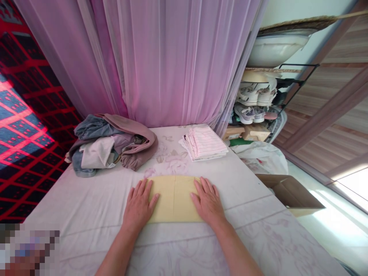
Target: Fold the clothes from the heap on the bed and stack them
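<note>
A folded piece of pale yellow cloth (174, 201) lies flat in front of me, with a crease down its middle. On its left edge rests my left hand (140, 203), palm down, fingers stretched out. My right hand (209, 201) lies the same way over the right edge. Neither hand grips the cloth. Beyond it to the right is a neat stack of folded clothes (204, 143), with a pink-striped piece on top. To the far left sits a loose heap of clothes (112, 143) in mauve, denim blue and pale grey.
All of this is on a bed with a floral sheet (97, 209). Purple curtains (161, 61) hang behind it. At the right stand a shoe rack (284, 105) with shoes and a white basin (278, 50), and an open cardboard box (299, 195) on the floor.
</note>
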The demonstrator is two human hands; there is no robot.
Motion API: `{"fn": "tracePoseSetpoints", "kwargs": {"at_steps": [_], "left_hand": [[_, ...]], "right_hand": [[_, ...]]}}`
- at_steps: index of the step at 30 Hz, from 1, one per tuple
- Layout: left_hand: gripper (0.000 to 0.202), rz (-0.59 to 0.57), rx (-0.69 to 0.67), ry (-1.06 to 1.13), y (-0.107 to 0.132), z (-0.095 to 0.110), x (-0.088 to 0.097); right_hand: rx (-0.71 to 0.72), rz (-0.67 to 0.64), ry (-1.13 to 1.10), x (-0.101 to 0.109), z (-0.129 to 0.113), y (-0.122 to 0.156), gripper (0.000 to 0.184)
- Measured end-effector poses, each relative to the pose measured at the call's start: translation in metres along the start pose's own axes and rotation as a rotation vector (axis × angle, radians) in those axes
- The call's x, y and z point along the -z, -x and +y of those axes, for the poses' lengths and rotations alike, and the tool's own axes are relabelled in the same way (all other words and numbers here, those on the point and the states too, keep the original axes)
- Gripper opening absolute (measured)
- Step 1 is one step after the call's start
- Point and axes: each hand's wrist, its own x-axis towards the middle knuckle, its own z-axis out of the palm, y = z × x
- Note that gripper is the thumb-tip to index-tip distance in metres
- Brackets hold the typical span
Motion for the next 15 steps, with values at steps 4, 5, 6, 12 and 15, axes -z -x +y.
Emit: {"fn": "tracePoseSetpoints", "kwargs": {"at_steps": [4,5,6,12,15], "left_hand": [[0.06,0.008,-0.001,0.018,0.0,-0.0006,-0.0009],[0.06,0.012,-0.001,0.02,0.0,-0.0007,-0.001],[0.06,0.014,-0.002,0.021,0.0001,-0.0007,-0.001],[0.061,-0.005,-0.003,0.018,-0.0001,-0.0002,0.0001],[0.06,0.007,-0.003,0.021,-0.0002,-0.0004,-0.0006]], "right_hand": [[-0.003,-0.013,0.002,0.002,-0.0006,-0.0003,0.052],[-0.005,-0.02,0.002,0.0027,-0.0007,-0.0003,0.052],[-0.007,-0.026,0.002,0.0034,-0.0008,-0.0002,0.052],[-0.005,-0.022,0.0,0.0045,-0.0008,0.0003,0.052],[-0.004,-0.009,-0.001,0.0026,0.0,0.0004,0.052]]}}
